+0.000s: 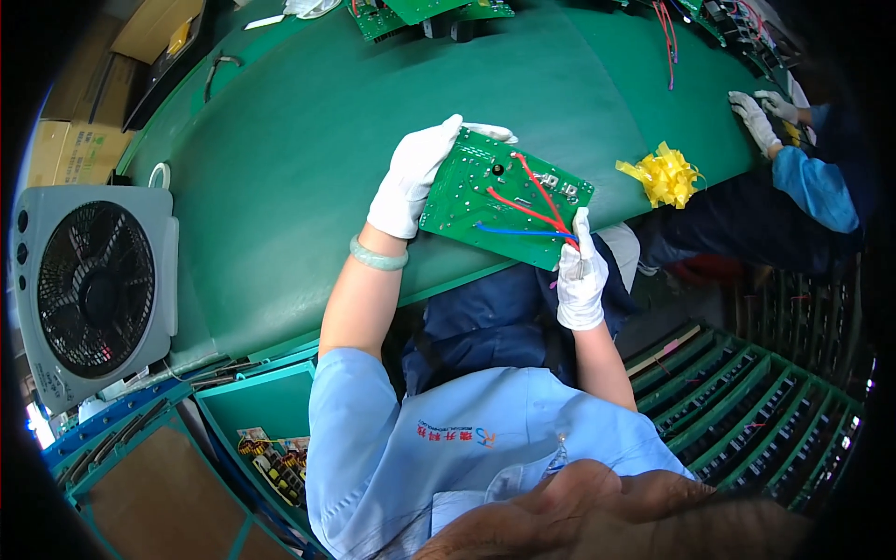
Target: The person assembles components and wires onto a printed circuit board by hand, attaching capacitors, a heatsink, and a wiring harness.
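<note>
Between my two white-gloved hands is a green circuit board (455, 201), held tilted over the near edge of the green table. Two red wires (527, 207) and a blue wire (518, 231) run across its face and meet near its right corner. My left hand (417, 173) grips the board's left edge, its fingers partly hidden behind it. At the right corner my right hand (582, 280) is closed on the board, with the gathered wires passing by its fingers. The board's underside is hidden.
A yellow ribbon bow (665, 175) lies right of the board. More circuit boards (420, 11) sit at the far edge. A grey box fan (98, 289) stands left. Racks of boards (747, 401) are at lower right. A co-worker's gloved hands (754, 121) rest on the table at right.
</note>
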Demonstrator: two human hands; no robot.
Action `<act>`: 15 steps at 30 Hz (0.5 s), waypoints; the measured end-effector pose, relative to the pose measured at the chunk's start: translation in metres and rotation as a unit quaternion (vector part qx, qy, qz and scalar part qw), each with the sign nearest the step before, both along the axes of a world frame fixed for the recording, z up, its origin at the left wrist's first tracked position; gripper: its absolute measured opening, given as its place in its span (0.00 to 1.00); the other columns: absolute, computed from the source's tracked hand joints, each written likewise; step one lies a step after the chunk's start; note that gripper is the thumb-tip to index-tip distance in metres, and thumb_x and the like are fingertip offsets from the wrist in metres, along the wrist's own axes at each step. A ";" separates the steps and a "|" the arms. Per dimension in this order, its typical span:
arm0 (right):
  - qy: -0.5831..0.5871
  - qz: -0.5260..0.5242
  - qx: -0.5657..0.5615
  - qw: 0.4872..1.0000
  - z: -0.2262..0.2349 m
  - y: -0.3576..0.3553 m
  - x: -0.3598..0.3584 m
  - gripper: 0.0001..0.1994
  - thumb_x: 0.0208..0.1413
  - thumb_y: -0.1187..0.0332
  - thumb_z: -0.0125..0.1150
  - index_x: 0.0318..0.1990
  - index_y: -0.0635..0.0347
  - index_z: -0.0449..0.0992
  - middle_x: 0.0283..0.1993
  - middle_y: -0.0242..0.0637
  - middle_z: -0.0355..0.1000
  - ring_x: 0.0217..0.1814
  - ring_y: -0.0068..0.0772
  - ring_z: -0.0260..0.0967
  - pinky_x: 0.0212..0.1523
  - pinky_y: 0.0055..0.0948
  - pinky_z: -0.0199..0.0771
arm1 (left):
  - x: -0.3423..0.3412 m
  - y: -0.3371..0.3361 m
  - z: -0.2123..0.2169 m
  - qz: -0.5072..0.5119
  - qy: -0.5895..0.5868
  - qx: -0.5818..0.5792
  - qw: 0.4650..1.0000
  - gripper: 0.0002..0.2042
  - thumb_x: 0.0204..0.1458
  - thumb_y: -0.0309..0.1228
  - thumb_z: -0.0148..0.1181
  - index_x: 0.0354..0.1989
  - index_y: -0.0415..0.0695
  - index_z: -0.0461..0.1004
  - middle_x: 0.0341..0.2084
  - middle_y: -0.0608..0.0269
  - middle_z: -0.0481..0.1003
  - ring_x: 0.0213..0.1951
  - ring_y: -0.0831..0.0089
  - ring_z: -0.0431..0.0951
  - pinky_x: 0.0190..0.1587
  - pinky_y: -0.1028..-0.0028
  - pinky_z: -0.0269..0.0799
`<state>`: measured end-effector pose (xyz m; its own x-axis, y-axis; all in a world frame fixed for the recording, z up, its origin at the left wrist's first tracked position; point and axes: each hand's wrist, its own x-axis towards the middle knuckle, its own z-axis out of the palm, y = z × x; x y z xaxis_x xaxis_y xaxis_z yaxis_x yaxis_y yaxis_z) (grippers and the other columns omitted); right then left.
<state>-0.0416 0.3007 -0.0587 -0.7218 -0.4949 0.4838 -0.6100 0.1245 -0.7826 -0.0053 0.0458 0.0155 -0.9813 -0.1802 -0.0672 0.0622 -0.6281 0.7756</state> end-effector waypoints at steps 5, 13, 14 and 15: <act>0.013 0.004 0.019 1.000 0.003 0.000 0.000 0.22 0.53 0.80 0.52 0.58 0.64 0.63 0.55 0.50 0.67 0.20 0.27 0.68 0.21 0.23 0.70 | 0.000 -0.005 -0.006 0.003 -0.010 -0.024 1.000 0.23 0.61 0.39 0.43 0.43 0.25 0.71 0.42 0.46 0.75 0.46 0.63 0.75 0.51 0.72 0.69; 0.025 0.006 0.020 0.999 0.007 -0.001 -0.002 0.22 0.52 0.81 0.52 0.57 0.65 0.64 0.54 0.49 0.68 0.20 0.28 0.69 0.21 0.23 0.70 | -0.001 -0.004 -0.001 -0.018 -0.012 -0.073 0.997 0.28 0.62 0.43 0.33 0.49 0.23 0.65 0.48 0.39 0.69 0.50 0.56 0.71 0.57 0.64 0.64; 0.026 0.002 0.020 0.999 0.008 -0.002 -0.002 0.22 0.52 0.81 0.52 0.57 0.65 0.64 0.54 0.49 0.68 0.20 0.28 0.69 0.21 0.23 0.70 | -0.002 -0.005 -0.003 -0.021 -0.010 -0.072 0.997 0.28 0.62 0.43 0.33 0.49 0.23 0.65 0.48 0.39 0.69 0.50 0.56 0.71 0.57 0.64 0.64; 0.026 0.009 0.009 1.000 0.009 -0.002 -0.002 0.23 0.52 0.81 0.53 0.57 0.65 0.64 0.54 0.49 0.68 0.20 0.28 0.69 0.21 0.24 0.70 | -0.002 -0.007 -0.008 -0.026 -0.020 -0.050 0.998 0.28 0.62 0.43 0.33 0.49 0.23 0.65 0.48 0.39 0.69 0.51 0.56 0.71 0.57 0.64 0.64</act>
<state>-0.0441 0.2983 -0.0499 -0.6869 -0.5168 0.5109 -0.6520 0.1278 -0.7473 -0.0077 0.0385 0.0076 -0.9863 -0.1372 -0.0912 -0.0008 -0.5496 0.8354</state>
